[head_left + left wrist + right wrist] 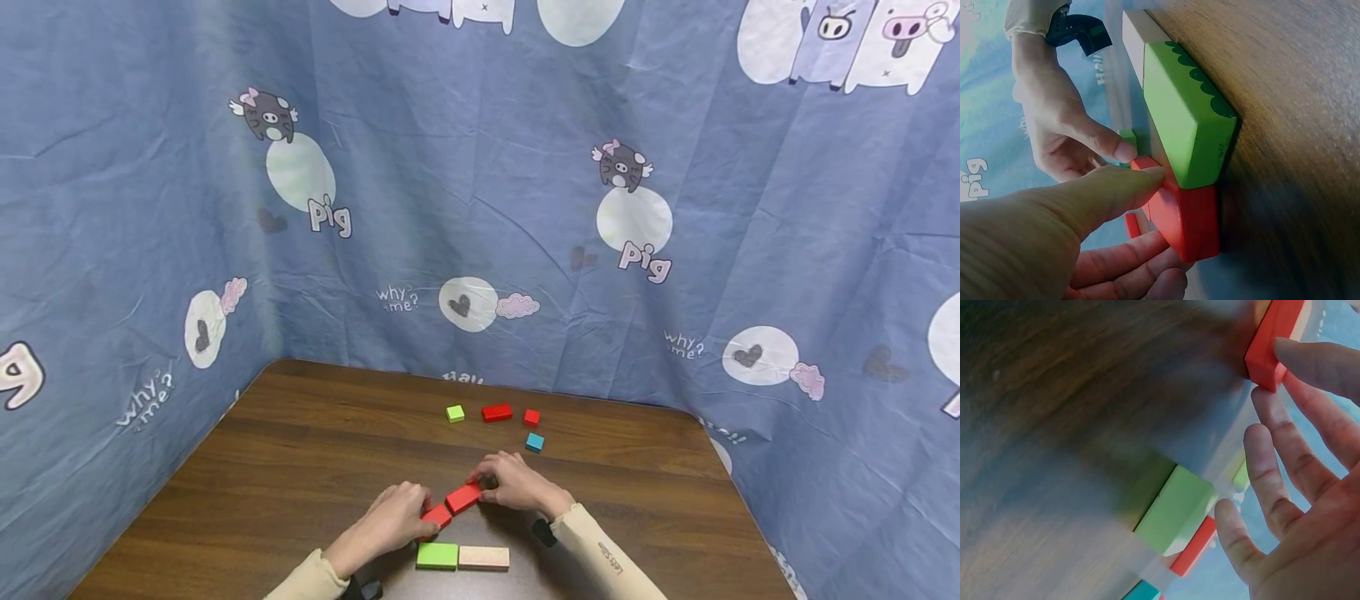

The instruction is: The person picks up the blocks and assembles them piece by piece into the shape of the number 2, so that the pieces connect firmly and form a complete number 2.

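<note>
My left hand [392, 515] pinches a red block [437, 518] between thumb and fingers, low on the table. Touching its far-right end, a second red block [462, 498] continues the slanted line. My right hand [517, 483] grips that second block by its right end, thumb on one side and forefinger on the other, the remaining fingers spread. Just nearer stands a bright green block [437, 556] with a dark scalloped edge [1200, 78], end to end with a pale wooden block [483, 557]. In the left wrist view, the green block stands right against the held red one.
Farther back on the brown table [330, 450] lie a small lime block [455, 413], a long red block [497, 412], a small red block [531, 417] and a blue block [534, 442]. Another green block [1175, 509] shows beside my right fingers. A blue printed curtain [480, 208] hangs behind.
</note>
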{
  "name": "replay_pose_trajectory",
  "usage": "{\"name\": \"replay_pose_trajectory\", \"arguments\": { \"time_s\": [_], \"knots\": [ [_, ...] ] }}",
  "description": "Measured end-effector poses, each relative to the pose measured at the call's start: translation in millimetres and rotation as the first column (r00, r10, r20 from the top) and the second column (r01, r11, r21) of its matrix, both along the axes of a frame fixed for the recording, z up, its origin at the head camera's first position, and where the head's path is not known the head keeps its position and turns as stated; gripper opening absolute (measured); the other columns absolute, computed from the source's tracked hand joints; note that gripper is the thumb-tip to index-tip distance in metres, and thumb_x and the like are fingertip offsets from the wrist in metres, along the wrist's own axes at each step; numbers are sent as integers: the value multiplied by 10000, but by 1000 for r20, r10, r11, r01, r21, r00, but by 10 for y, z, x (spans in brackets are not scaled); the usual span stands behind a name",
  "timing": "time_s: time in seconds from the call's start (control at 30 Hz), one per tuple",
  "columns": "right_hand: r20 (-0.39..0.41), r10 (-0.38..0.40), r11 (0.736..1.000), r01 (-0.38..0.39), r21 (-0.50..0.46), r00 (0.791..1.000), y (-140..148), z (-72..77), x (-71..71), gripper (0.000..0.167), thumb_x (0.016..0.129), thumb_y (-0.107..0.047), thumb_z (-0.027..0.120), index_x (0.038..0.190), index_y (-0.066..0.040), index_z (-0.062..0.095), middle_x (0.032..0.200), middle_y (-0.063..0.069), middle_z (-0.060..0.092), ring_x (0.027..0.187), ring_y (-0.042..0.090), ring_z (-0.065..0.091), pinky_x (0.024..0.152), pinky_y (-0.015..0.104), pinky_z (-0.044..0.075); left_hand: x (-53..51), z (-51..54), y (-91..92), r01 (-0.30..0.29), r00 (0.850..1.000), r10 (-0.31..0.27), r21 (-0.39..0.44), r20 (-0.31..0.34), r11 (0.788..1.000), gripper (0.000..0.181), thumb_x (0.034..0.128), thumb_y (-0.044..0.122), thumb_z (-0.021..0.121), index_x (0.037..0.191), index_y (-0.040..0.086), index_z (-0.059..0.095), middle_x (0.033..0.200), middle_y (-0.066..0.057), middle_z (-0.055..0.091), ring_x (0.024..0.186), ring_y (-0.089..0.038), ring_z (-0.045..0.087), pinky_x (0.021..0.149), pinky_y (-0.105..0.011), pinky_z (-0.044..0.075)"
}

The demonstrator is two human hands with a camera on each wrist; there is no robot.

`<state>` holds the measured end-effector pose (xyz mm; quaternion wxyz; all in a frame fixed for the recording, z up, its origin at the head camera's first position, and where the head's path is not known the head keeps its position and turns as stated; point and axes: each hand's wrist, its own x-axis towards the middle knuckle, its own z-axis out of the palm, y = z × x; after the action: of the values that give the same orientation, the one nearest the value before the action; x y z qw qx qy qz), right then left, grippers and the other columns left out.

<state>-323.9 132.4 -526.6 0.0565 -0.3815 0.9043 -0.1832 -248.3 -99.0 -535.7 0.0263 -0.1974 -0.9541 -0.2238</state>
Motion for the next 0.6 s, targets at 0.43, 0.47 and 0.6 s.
{"name": "replay_pose_trajectory", "arguments": {
  "time_s": [0.43,0.47,0.6],
  "knots": [
    [-19,7,1000,-7,20,1000,-49,12,29,266,827,-224,740,1090,-238,707,1010,-113,644,924,69,536,833,288,329,15,22,4,-4,1000,4,4,-5,1000,259,671,281,777,623,181,543,534,113,438,468,-38,358,432,-242,272],
    [-20,8,1000,-7,21,1000,-50,10,31,268,827,-222,741,1092,-238,707,1013,-114,643,928,67,537,836,289,330,16,21,2,-3,1000,3,4,-3,1000,259,673,281,778,625,178,544,535,113,438,469,-37,357,432,-242,271],
    [-35,12,1000,-12,23,999,-55,5,41,279,825,-217,741,1101,-242,706,1031,-124,641,946,48,531,847,292,332,12,10,-3,0,1000,0,7,-7,1000,254,671,284,781,637,163,560,541,116,434,480,-40,344,434,-244,265]
  ]
}}
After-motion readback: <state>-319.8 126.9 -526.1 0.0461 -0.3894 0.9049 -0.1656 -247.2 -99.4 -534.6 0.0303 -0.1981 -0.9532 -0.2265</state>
